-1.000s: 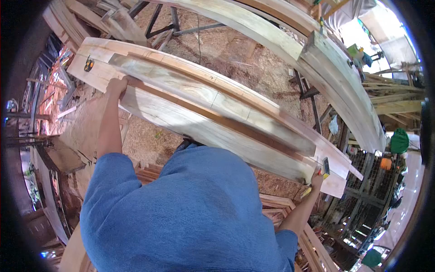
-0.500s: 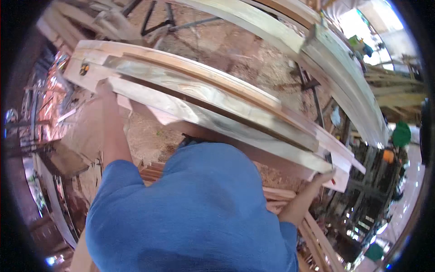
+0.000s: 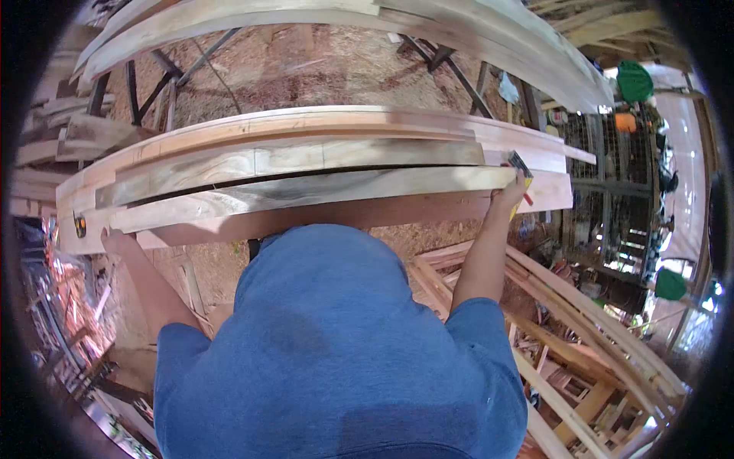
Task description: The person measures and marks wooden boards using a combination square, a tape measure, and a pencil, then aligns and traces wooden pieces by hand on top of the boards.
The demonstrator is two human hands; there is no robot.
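A long pale wooden board (image 3: 306, 195) spans the space between my two hands, lying lengthwise on the stacked timber in front of me. My left hand (image 3: 118, 242) is closed on its left end. At the opposite end my right hand (image 3: 510, 195) grips the board by its tip. Right beside those fingers lies a square-like tool (image 3: 521, 164) with a dark blade and yellow part, and a thin red pencil-like stick (image 3: 527, 199). A second board (image 3: 294, 157) rests just behind the held one, a dark gap between them. A yellow-and-black tape measure (image 3: 79, 225) sits near my left hand.
Behind, more long beams (image 3: 306, 29) rest on dark metal trestle legs (image 3: 157, 96). Wood lengths (image 3: 596, 333) lie stacked at the lower right. Sawdust covers the ground (image 3: 329, 69). A wire-mesh rack (image 3: 604, 183) and green round objects (image 3: 634, 81) are at the right.
My view has turned, so the timber now lies nearly level across it. Both hands remain on the board's ends. Whether the board itself shifted I cannot tell.
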